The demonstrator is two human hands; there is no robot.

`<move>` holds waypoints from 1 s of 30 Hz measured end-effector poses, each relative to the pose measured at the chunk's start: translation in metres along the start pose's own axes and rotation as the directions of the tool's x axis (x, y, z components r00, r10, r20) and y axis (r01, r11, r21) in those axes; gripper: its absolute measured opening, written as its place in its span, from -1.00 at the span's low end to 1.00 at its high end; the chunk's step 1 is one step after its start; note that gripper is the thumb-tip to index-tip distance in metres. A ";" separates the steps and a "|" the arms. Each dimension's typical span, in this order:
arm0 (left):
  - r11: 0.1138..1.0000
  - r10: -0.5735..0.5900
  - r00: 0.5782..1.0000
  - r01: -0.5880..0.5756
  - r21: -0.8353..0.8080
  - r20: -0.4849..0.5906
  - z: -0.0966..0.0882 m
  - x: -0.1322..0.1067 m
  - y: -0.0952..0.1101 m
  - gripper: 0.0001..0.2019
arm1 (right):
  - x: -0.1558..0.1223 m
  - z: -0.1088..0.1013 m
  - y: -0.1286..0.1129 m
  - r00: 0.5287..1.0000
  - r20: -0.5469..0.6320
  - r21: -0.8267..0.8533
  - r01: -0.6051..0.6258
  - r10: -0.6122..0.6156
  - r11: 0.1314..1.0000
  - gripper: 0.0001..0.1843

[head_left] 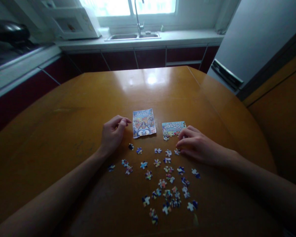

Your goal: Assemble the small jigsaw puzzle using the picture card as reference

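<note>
On the brown wooden table [76, 125] lie several loose jigsaw pieces [162, 177], spread in front of me. A small printed reference picture [143, 122] lies flat beyond them. To its right sits a partly joined strip of puzzle [174, 128]. My left hand [112, 133] rests on the table just left of the picture, fingers curled loosely with the thumb against them; nothing shows in it. My right hand [196, 144] lies beside the joined strip, its fingertips pressed together by a loose piece [177, 151] at the strip's lower edge.
A counter with a steel sink [132, 36] and tap runs under the window at the back. A white microwave [71, 21] stands on it to the left, a dark pan [8, 33] further left. A grey fridge [249, 42] stands at the right.
</note>
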State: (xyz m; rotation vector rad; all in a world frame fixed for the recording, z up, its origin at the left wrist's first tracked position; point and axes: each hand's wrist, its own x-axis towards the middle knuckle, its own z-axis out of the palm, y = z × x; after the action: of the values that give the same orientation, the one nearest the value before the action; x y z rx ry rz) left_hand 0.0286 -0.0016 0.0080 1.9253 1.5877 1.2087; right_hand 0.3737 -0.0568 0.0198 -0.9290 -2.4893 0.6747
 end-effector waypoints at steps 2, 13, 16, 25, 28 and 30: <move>1.000 0.001 1.000 -0.001 0.000 -0.002 0.000 0.000 0.000 -0.74 | 0.000 -0.001 0.000 1.000 0.003 -0.005 0.003 -0.003 1.000 -0.89; 1.000 0.002 1.000 -0.002 -0.010 -0.004 0.000 -0.001 0.000 -0.74 | 0.002 -0.002 -0.002 0.994 -0.076 -0.052 -0.082 0.078 0.995 -0.92; 1.000 0.005 1.000 -0.005 -0.010 -0.001 0.000 0.000 0.000 -0.74 | 0.002 0.002 -0.006 0.993 -0.048 -0.064 -0.109 0.106 0.992 -0.85; 1.000 0.001 1.000 -0.001 -0.026 0.003 0.000 0.000 -0.001 -0.74 | 0.001 0.004 -0.012 0.991 -0.014 -0.058 -0.136 0.135 0.989 -0.95; 1.000 -0.003 1.000 0.003 -0.020 0.004 0.000 0.000 0.000 -0.74 | -0.003 -0.007 -0.010 0.988 -0.026 -0.030 -0.155 0.154 0.987 -0.85; 1.000 -0.004 1.000 0.004 -0.017 -0.001 -0.001 0.000 0.001 -0.74 | -0.004 -0.012 -0.009 0.981 -0.058 -0.027 -0.185 0.183 0.982 -0.85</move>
State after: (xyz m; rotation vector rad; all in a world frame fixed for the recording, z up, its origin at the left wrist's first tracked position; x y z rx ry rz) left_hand 0.0285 -0.0023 0.0087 1.9109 1.5755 1.2176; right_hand 0.3784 -0.0618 0.0335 -1.1844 -2.3925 0.6583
